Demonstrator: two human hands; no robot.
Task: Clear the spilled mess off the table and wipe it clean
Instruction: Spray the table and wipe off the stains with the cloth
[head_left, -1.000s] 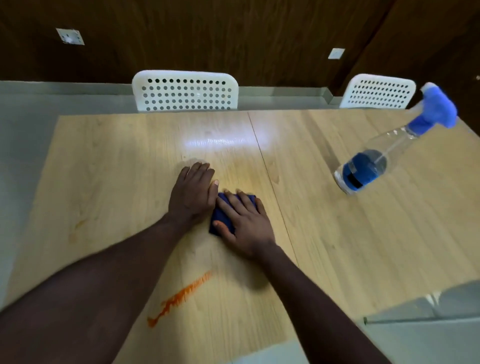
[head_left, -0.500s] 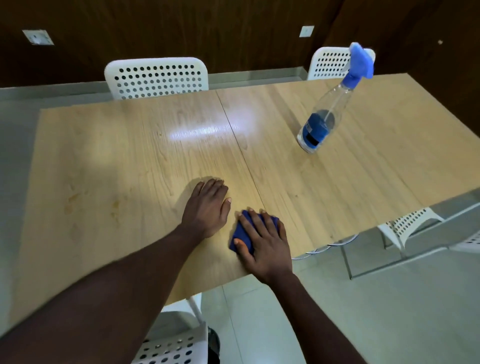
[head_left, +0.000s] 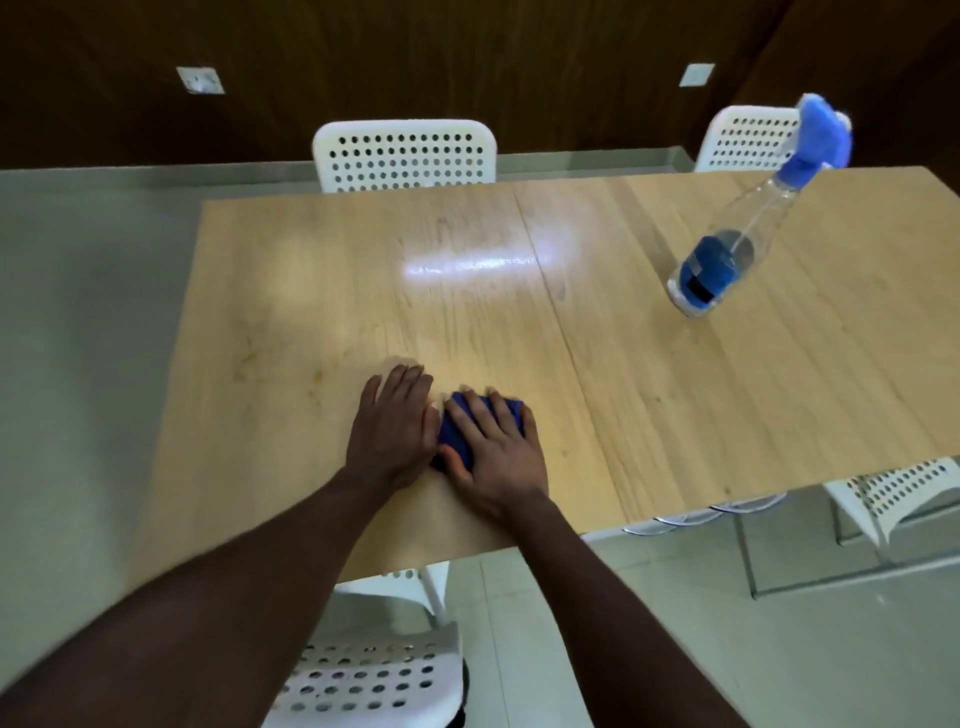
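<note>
A folded blue cloth (head_left: 453, 439) lies on the light wooden table (head_left: 675, 395) close to its near edge. My right hand (head_left: 498, 457) presses flat on top of the cloth, fingers spread over it and hiding most of it. My left hand (head_left: 395, 421) rests palm-down on the bare wood, touching the cloth's left side and holding nothing. Faint yellowish smudges (head_left: 244, 364) mark the wood to the left of my hands. No orange streak shows on the table.
A clear spray bottle (head_left: 727, 260) with a blue trigger head stands at the table's far right. White perforated chairs stand at the far side (head_left: 405, 153), (head_left: 748, 137), under the near edge (head_left: 363, 675) and at the right (head_left: 904, 493).
An orange streak seen near the table's front one second ago is no longer visible. Both hands and the cloth now lie closer to the near edge, and my left hand has closed up against the cloth.
</note>
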